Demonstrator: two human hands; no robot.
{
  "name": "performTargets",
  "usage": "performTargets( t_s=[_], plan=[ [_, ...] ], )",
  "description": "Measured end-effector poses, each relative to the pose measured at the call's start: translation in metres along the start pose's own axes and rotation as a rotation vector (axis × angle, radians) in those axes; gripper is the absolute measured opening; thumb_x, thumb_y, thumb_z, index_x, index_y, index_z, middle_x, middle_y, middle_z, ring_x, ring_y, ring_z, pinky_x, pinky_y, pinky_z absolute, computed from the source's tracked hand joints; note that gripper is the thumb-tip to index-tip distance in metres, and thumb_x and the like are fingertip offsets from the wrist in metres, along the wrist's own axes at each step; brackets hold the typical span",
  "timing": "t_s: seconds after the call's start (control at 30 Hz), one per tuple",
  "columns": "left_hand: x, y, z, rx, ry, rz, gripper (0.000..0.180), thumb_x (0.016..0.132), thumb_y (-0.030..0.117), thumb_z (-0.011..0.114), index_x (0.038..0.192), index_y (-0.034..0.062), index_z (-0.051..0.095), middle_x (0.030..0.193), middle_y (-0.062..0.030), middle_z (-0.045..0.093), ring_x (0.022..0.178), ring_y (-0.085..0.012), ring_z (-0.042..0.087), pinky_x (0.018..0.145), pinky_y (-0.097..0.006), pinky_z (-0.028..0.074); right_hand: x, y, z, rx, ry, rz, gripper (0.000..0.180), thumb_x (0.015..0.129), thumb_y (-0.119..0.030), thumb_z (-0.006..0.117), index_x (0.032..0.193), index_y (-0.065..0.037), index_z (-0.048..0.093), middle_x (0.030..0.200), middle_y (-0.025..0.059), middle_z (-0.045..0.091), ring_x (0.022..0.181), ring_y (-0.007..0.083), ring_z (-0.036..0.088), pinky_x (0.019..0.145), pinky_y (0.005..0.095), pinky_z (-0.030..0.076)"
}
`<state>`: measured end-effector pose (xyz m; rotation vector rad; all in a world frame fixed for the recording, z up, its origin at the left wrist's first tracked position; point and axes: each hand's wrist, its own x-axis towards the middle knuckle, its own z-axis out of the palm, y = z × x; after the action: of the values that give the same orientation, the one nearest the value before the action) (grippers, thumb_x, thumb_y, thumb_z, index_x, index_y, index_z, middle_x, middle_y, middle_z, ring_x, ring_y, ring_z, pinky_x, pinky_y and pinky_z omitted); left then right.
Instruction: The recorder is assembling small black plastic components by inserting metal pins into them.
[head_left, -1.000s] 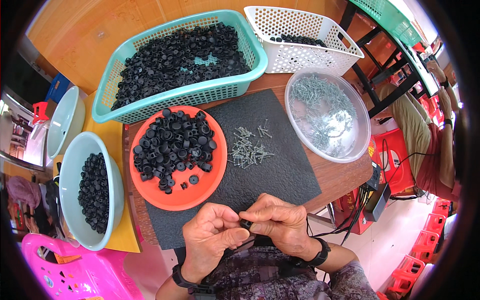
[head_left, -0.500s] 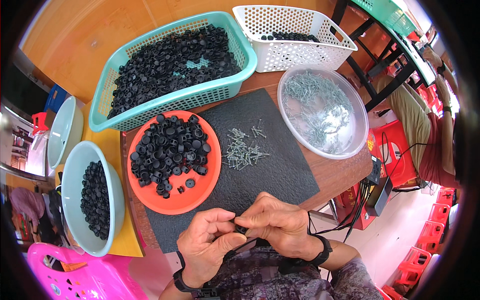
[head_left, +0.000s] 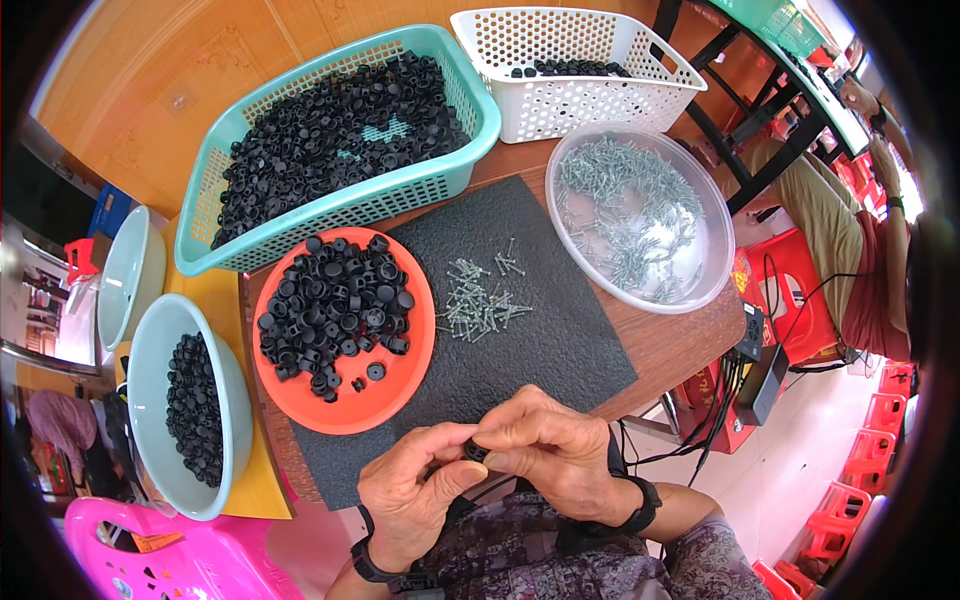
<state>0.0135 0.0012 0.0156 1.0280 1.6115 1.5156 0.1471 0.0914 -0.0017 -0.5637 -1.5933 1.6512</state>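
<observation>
"As you look at the left hand [head_left: 415, 485], where is the black cap [head_left: 477, 452]?"

"At two o'clock from the middle of that hand, against the thumb and forefinger. It is also at nine o'clock from the right hand [head_left: 560, 460], and mostly covered."

"So how are the hands set?"

"Both grasp that one cap. The right pinches it between thumb and forefinger, while the left curls its finger and thumb round the other side."

"What lies about it?"

"From the cap, loose screws [head_left: 482, 305] sit at twelve o'clock on the dark mat [head_left: 560, 350]. An orange plate [head_left: 400, 388] of more caps is between ten and eleven, and a clear tub [head_left: 697, 260] of screws is at one."

"Any writing to read?"

"The red box [head_left: 690, 400] toward three o'clock has some printing, too small here to make out."

"And against a second ago?"

"The cap showed more plainly between the fingertips then; now less of it peeps out. The view has tipped a little too, so the plate appears lower and the tub higher. The loose screws have the same spread."
</observation>
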Motion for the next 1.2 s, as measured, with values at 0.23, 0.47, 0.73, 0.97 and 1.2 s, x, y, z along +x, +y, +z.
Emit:
performTargets(
  t_s=[0.23,0.47,0.73,0.97,1.2],
  plan=[
    [0.004,0.002,-0.002,0.128,-0.013,0.110,0.035,0.074,0.020,0.075,0.102,0.0010,0.066,0.071,-0.0043,0.060,0.063,-0.0089,0.056,0.053,-0.021,0.043,-0.003,-0.004,0.003,0.074,0.022,0.060,0.017,0.077,0.004,0.068,0.093,-0.002,0.068,0.087,0.0056,0.059,0.071,0.0076,0.055,0.056,0.0201,0.044],
    [0.006,-0.001,-0.003,0.178,-0.040,0.182,0.036,0.072,0.025,0.075,0.099,0.0014,0.067,0.068,-0.0048,0.061,0.057,-0.0110,0.057,0.049,-0.022,0.043,-0.005,-0.001,0.005,0.120,0.027,0.033,0.016,0.078,0.005,0.067,0.093,-0.001,0.067,0.086,0.0060,0.059,0.068,0.0064,0.054,0.051,0.0194,0.042],
    [0.004,-0.015,-0.003,0.145,-0.010,0.249,0.036,0.071,0.028,0.075,0.091,0.0001,0.064,0.067,-0.0053,0.061,0.056,-0.0115,0.057,0.048,-0.022,0.042,-0.005,-0.007,0.008,0.112,0.031,0.021,0.018,0.077,0.004,0.069,0.094,-0.001,0.067,0.082,0.0065,0.060,0.071,0.0095,0.056,0.058,0.0216,0.045],
    [0.008,-0.022,-0.002,-0.047,-0.073,0.273,0.035,0.072,0.027,0.075,0.085,-0.0008,0.060,0.064,-0.0062,0.060,0.055,-0.0113,0.056,0.046,-0.023,0.041,-0.004,-0.005,0.006,0.100,0.002,0.006,0.017,0.075,0.003,0.071,0.091,0.001,0.067,0.080,0.0077,0.061,0.072,0.0126,0.058,0.060,0.0244,0.047],
    [0.009,-0.032,-0.002,-0.023,-0.102,0.298,0.034,0.072,0.025,0.076,0.085,-0.0008,0.060,0.064,-0.0075,0.061,0.055,-0.0119,0.056,0.047,-0.023,0.042,-0.006,-0.002,0.002,0.075,-0.002,0.029,0.019,0.075,0.004,0.070,0.093,0.001,0.067,0.082,0.0093,0.062,0.072,0.0142,0.059,0.061,0.0249,0.047]
  ],
)
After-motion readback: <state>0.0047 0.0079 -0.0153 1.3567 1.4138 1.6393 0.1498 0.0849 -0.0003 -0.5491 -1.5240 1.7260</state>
